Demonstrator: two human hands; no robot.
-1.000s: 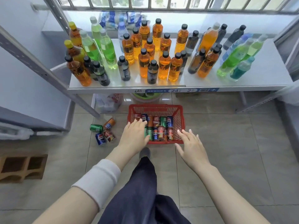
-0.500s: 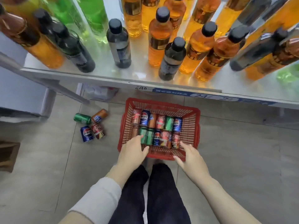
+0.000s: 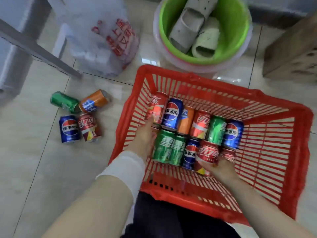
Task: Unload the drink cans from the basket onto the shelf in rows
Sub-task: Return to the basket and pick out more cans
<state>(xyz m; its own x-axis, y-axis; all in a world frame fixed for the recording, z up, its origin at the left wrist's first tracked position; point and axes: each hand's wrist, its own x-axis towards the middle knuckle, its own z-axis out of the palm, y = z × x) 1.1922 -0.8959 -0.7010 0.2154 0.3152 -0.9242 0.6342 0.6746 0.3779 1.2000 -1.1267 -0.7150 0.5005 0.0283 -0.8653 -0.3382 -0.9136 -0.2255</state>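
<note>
Both hands now down inside the basket, shelf gone from view. Right hand fingers clamped on red can; left hand fingers: cannot tell. Unloading begins.

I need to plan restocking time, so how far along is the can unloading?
Barely started. Done: nothing visibly shelved; four cans lie on the floor beside the red basket. In hand: left hand and right hand both reach into it, the right touching a red can. Left: about a dozen cans.
</note>
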